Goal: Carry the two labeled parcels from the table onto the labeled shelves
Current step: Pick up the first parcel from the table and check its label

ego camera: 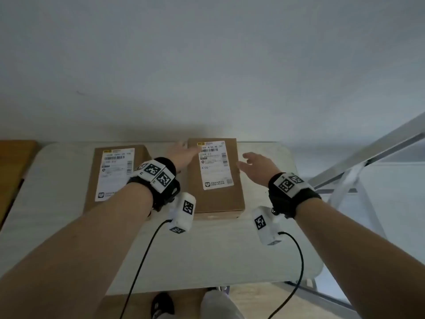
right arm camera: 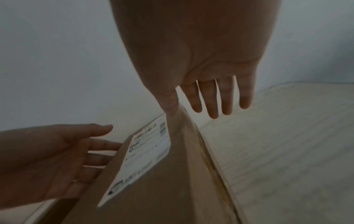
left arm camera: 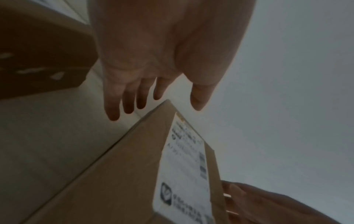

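The right parcel (ego camera: 216, 176) is lying flat on the pale tabletop (ego camera: 218, 249), label up, near its far edge at about 12 o'clock from the person. The left hand (ego camera: 184, 155) is reaching along its 9 o'clock side, grip spread with fingers straight; the right hand (ego camera: 257, 166) is flanking its 3 o'clock side, grip likewise spread, thumb at the box's edge. The left parcel (ego camera: 115, 178) is lying just beside it at 9 o'clock, also label up.
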Tool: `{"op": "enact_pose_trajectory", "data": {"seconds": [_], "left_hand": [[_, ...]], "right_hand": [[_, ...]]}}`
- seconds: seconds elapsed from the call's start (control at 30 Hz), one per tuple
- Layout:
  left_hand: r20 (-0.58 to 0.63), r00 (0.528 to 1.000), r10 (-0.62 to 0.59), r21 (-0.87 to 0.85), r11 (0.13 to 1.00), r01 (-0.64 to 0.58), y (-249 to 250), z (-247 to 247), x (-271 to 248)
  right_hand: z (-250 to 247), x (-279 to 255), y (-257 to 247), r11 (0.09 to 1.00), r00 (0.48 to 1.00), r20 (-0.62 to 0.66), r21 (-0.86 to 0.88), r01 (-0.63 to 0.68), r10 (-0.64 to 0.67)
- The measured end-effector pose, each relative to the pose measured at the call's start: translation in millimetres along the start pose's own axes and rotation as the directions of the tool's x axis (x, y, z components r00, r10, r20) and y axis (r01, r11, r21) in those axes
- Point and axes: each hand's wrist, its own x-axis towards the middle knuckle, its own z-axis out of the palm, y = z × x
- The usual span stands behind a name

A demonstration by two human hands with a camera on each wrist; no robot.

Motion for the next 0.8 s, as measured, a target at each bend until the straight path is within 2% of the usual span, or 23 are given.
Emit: {"op": "enact_pose_trajectory", "data": {"seconds": [0.17,0.4,0.6,0.8], "left_hand": [[0.070,0.988,-0.139,-0.090,0.985,0.145,-15,9,4],[0.140,0.972,-0.188,-0.202,0.956,0.214,-19,8,0],[0.111,0.980,-0.167,-0.231,0.954,0.189,-13,6,-13],[0.046,0.998,-0.041,-0.312,0.949,0.053,1,-6,-39]], "right_hand": [[14,7,7,0.994,0.990,0.133,0.092,-0.055,0.042],[28,16,9,0.916,0.987,0.156,0.392,-0.085,0.025],[23,9,5,0.853,0.985,0.168,0.509,-0.115,0.033],[1,-16,-4,0.729,0.999,0.035,0.683,-0.038,0.020]]}}
